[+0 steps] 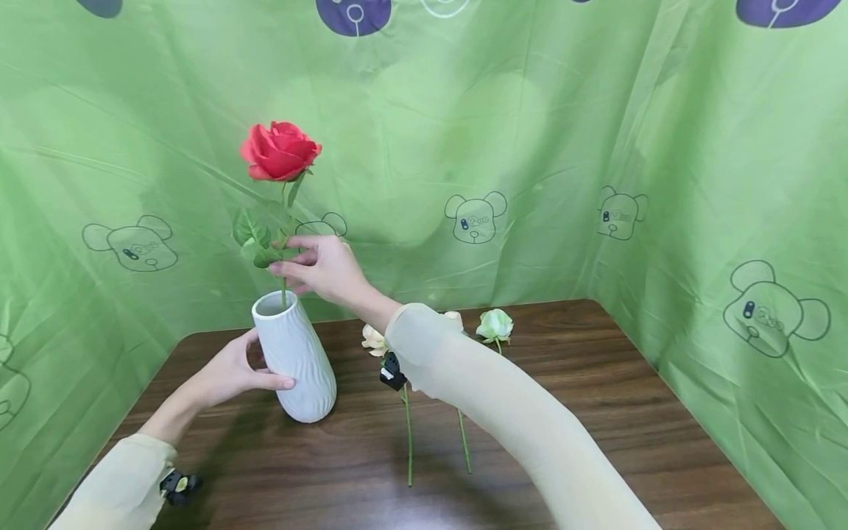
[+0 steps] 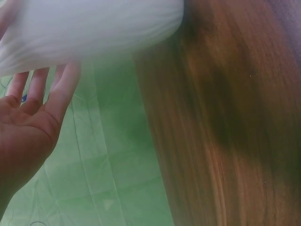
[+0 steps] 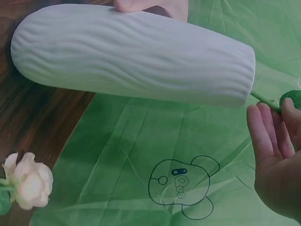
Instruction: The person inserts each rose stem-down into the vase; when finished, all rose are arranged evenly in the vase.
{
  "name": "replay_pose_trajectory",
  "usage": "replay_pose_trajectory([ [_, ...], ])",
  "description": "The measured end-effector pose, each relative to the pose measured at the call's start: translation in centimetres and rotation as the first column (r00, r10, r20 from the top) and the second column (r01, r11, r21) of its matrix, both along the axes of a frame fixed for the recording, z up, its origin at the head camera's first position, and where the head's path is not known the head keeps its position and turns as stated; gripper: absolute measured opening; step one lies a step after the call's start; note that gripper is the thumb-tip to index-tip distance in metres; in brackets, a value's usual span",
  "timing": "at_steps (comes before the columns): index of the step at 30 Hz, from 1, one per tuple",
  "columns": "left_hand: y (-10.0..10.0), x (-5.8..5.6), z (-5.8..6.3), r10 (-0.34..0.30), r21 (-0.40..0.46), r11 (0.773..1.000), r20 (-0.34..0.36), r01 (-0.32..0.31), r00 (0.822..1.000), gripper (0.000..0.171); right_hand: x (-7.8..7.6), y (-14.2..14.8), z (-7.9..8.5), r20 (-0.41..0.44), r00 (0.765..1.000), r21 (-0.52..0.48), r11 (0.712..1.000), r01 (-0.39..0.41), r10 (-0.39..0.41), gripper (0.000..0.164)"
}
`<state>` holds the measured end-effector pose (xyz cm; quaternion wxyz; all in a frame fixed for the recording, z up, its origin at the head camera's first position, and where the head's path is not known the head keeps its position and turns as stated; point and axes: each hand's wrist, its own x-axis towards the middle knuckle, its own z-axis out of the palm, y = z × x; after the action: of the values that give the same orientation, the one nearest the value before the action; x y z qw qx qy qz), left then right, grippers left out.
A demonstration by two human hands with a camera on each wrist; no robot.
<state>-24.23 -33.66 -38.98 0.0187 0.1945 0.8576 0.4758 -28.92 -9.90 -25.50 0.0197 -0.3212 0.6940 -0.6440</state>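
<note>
A white vase (image 1: 298,361) with wavy ridges stands at the left of the table, and my left hand (image 1: 228,372) grips its side between thumb and fingers. Just above the mouth, my right hand (image 1: 324,269) pinches the stem of a red rose (image 1: 281,152). The lower end of that stem (image 3: 265,101) goes into the vase's opening, and the rest of it is hidden inside. Green leaves (image 1: 252,234) stick out left of my right fingertips. In the left wrist view, fingers (image 2: 59,94) lie against the vase wall.
To the right on the brown wooden table (image 1: 576,383) lie several pale flowers: a cream one (image 1: 374,339), one partly behind my right sleeve, and a pale green one (image 1: 495,325). A green curtain (image 1: 411,147) with bear drawings surrounds the table's far and side edges.
</note>
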Motion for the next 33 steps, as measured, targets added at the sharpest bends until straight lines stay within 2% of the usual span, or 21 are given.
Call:
replay_pose_trajectory([
  [3,0.0,0.1,0.1,-0.006,-0.003,1.000,-0.002,0.006,1.000,0.076,0.1,0.0,-0.1,-0.019,1.000,-0.026,1.000,0.002,-0.002,0.026],
  [6,0.0,0.2,0.2,-0.008,-0.012,1.000,-0.009,0.008,1.000,0.077,0.3,-0.1,0.0,-0.004,1.000,-0.091,0.996,-0.021,0.021,0.016],
  [11,0.0,0.2,0.3,-0.009,-0.014,1.000,-0.010,0.009,1.000,0.078,0.6,-0.3,0.5,0.045,0.999,-0.159,0.987,-0.018,0.025,0.028],
  [16,0.1,0.3,0.3,0.004,-0.018,1.000,-0.002,-0.004,1.000,0.078,0.7,-0.4,0.9,0.112,0.994,-0.115,0.993,-0.001,0.014,0.021],
  [21,0.3,0.4,0.3,0.018,-0.044,0.999,0.000,-0.018,1.000,0.078,0.9,-0.4,1.3,0.204,0.978,-0.040,0.998,-0.044,0.052,0.016],
  [28,0.3,0.4,0.4,0.019,-0.046,0.999,0.000,-0.019,1.000,0.077,1.0,-0.4,1.7,0.211,0.975,0.031,0.997,-0.072,0.064,0.016],
  [33,0.5,0.5,0.4,0.030,-0.041,0.999,0.004,-0.030,1.000,0.077,1.0,-0.4,1.5,0.229,0.971,0.083,0.993,-0.089,0.068,0.022],
])
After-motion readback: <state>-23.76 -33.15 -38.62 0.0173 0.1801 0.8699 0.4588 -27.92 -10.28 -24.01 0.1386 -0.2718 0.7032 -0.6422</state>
